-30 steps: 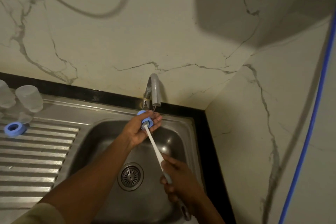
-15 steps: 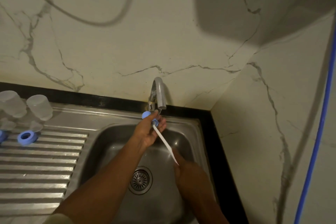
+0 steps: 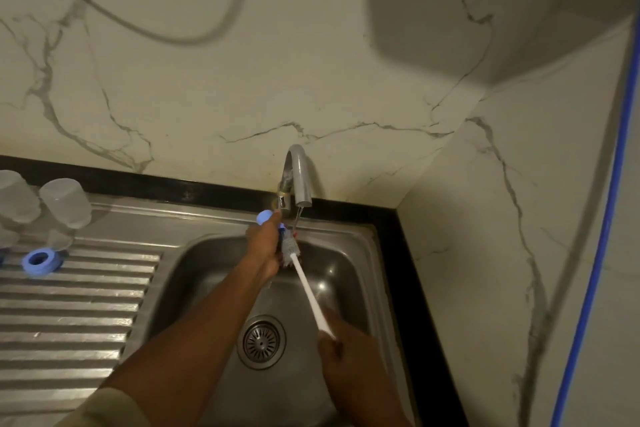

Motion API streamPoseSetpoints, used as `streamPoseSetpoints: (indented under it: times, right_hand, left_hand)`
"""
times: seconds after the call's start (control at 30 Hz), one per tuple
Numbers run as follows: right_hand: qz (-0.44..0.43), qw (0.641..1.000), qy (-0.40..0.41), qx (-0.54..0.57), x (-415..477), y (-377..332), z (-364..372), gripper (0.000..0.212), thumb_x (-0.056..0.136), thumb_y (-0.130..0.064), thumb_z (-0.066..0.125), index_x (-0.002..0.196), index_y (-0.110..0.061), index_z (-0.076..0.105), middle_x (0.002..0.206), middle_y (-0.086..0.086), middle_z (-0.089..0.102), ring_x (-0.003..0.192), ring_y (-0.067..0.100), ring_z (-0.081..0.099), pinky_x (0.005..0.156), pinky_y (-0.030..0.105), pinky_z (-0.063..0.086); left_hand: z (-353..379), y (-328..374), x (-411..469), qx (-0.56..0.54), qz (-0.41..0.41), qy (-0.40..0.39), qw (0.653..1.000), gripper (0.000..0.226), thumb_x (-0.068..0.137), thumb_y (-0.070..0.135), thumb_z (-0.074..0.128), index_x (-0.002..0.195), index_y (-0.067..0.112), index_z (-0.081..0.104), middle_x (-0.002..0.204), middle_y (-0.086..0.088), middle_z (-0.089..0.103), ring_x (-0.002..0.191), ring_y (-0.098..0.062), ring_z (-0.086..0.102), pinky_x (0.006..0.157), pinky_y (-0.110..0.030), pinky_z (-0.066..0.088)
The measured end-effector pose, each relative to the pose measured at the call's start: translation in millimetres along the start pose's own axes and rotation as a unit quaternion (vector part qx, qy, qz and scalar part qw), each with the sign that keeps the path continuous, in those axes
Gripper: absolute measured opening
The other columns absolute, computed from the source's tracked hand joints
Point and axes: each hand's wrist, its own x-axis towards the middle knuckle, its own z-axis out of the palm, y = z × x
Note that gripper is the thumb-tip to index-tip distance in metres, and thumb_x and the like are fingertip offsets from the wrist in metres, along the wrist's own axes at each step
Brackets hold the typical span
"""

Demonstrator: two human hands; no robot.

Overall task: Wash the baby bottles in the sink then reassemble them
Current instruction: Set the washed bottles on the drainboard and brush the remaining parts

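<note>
My left hand (image 3: 265, 248) grips a blue bottle collar ring (image 3: 281, 227) under the grey tap (image 3: 298, 180), where a thin stream of water runs. My right hand (image 3: 349, 354) holds the white handle of a bottle brush (image 3: 310, 291); its grey bristle head lies against the ring and my left fingers. Both hands are over the steel sink basin (image 3: 346, 274). Two clear bottles (image 3: 65, 203) stand upside down at the back of the drainboard, with another blue ring (image 3: 38, 262) in front of them.
The ribbed steel drainboard (image 3: 76, 315) fills the left side. The drain strainer (image 3: 261, 341) sits in the basin floor. A black counter edge (image 3: 412, 270) borders the sink, with marble walls behind and to the right. A blue pipe (image 3: 602, 218) runs down the right wall.
The view has shifted so the sink sits lower and further right. The brush has slid back, so its grey bristles now show outside the blue ring. My right hand stays low on the handle.
</note>
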Motion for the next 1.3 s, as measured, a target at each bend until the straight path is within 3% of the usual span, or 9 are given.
streamPoseSetpoints:
  times: [0.13,0.3,0.57,0.67,0.8,0.97,1.1,1.23,1.3]
  right_hand:
    - [0.063,0.979,0.04,0.188,-6,4,11,0.042,0.095,-0.032,0.052,0.118,-0.067,0.054,0.075,-0.015,0.055,0.058,-0.002,0.052,0.061,0.022,0.047]
    - [0.06,0.973,0.02,0.22,15,-17,8,0.036,0.1,-0.021,0.042,0.123,-0.043,0.06,0.057,-0.006,0.052,0.042,0.006,0.045,0.039,0.019,0.035]
    - [0.076,0.977,0.022,0.199,-5,-16,29,0.036,0.1,-0.03,0.042,0.129,-0.045,0.056,0.08,0.002,0.057,0.052,0.01,0.053,0.048,0.023,0.044]
    - [0.109,0.96,0.014,0.256,9,-19,17,0.033,0.101,-0.022,0.04,0.123,-0.036,0.06,0.064,0.006,0.051,0.039,0.012,0.044,0.039,0.021,0.038]
    - [0.059,0.983,0.019,0.17,-12,-20,29,0.041,0.1,-0.031,0.042,0.137,-0.048,0.047,0.087,0.001,0.063,0.064,0.01,0.058,0.056,0.027,0.051]
    - [0.091,0.973,0.011,0.214,3,-27,16,0.032,0.102,-0.025,0.041,0.128,-0.035,0.055,0.08,0.01,0.056,0.05,0.013,0.05,0.039,0.021,0.04]
    - [0.07,0.983,0.013,0.168,-15,-29,28,0.037,0.1,-0.035,0.04,0.134,-0.05,0.045,0.104,0.004,0.063,0.07,0.012,0.059,0.057,0.027,0.052]
    - [0.108,0.967,0.016,0.232,0,-31,10,0.025,0.101,-0.026,0.041,0.119,-0.031,0.059,0.073,0.005,0.056,0.047,0.011,0.05,0.039,0.021,0.04]
    - [0.087,0.973,0.021,0.215,-1,-35,7,0.024,0.101,-0.026,0.04,0.114,-0.034,0.058,0.077,0.006,0.059,0.052,0.012,0.055,0.039,0.023,0.043]
  left_hand:
    - [-11,-13,-6,0.006,-0.034,-0.046,0.998,0.027,0.098,0.023,0.059,0.12,0.007,0.058,0.111,-0.017,0.063,0.093,-0.028,0.064,0.073,-0.038,0.058]
    - [-5,-20,-24,-0.022,-0.057,-0.108,0.992,0.029,0.097,0.023,0.057,0.117,0.003,0.062,0.112,-0.02,0.063,0.093,-0.03,0.063,0.082,-0.042,0.056]
    - [-15,-2,-28,0.002,-0.019,-0.104,0.994,0.027,0.099,0.017,0.056,0.124,0.008,0.056,0.117,-0.019,0.063,0.099,-0.031,0.066,0.067,-0.037,0.06]
    - [-5,-6,-35,0.058,-0.017,-0.119,0.991,0.025,0.101,0.018,0.051,0.124,0.007,0.055,0.111,-0.017,0.063,0.093,-0.027,0.065,0.069,-0.036,0.057]
    - [-6,3,-27,0.037,0.018,-0.04,0.998,0.02,0.103,0.019,0.044,0.117,0.008,0.054,0.107,-0.017,0.06,0.093,-0.03,0.062,0.082,-0.044,0.054]
    - [0,-4,-34,0.065,-0.014,-0.118,0.991,0.044,0.084,0.026,0.075,0.121,0.004,0.064,0.109,-0.016,0.067,0.089,-0.024,0.066,0.077,-0.037,0.057]
    - [5,11,-25,-0.004,-0.006,-0.049,0.999,0.032,0.09,0.021,0.07,0.117,0.008,0.063,0.108,-0.015,0.067,0.092,-0.026,0.067,0.076,-0.037,0.058]
    - [9,4,-32,0.024,-0.04,-0.075,0.996,0.022,0.096,0.024,0.062,0.113,0.009,0.062,0.109,-0.016,0.066,0.094,-0.027,0.065,0.078,-0.037,0.056]
    - [11,3,-33,0.032,-0.025,-0.062,0.997,0.02,0.1,0.027,0.055,0.109,0.01,0.061,0.108,-0.017,0.065,0.09,-0.026,0.065,0.083,-0.039,0.054]
